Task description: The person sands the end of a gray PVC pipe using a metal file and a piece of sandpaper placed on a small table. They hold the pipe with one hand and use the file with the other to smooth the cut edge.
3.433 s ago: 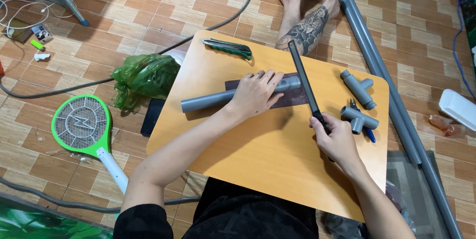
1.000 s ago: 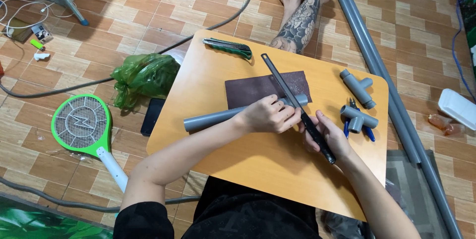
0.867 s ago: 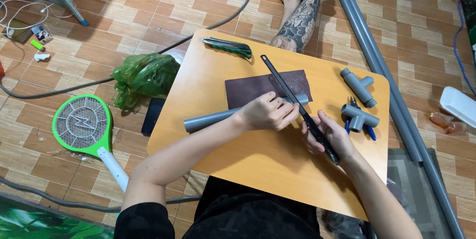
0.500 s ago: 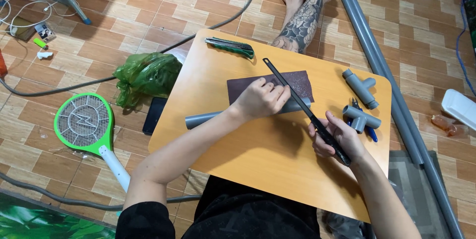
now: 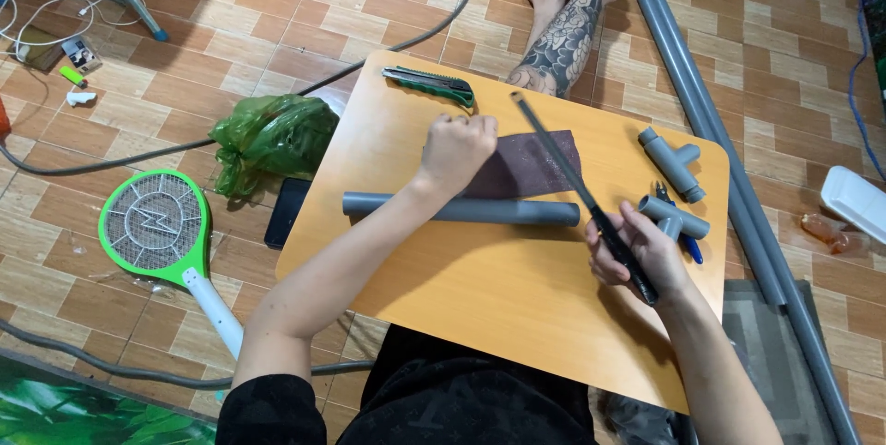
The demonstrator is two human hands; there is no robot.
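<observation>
Lying across the wooden table [image 5: 480,316], the grey pipe [image 5: 517,213] sits just beside the dark sandpaper sheet [image 5: 535,163]. The left hand [image 5: 455,151] rests curled on that sheet. The right hand [image 5: 637,256] clamps the hacksaw blade [image 5: 563,173].

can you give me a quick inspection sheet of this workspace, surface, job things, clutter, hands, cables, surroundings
surface: orange wooden board across the person's lap, bare near the front edge
job's things: grey pipe lies flat on the board; dark sandpaper sheet behind it; thin saw blade slanting over both
clutter: green utility knife, two grey tee fittings, blue-handled pliers
grippers: left hand is closed, resting on the sandpaper; right hand grips the saw handle
cables: grey hose snakes over the floor; white cord at top left
surroundings: tiled floor, green plastic bag, green racket-shaped zapper, black phone, long grey pipes, another person's leg
</observation>
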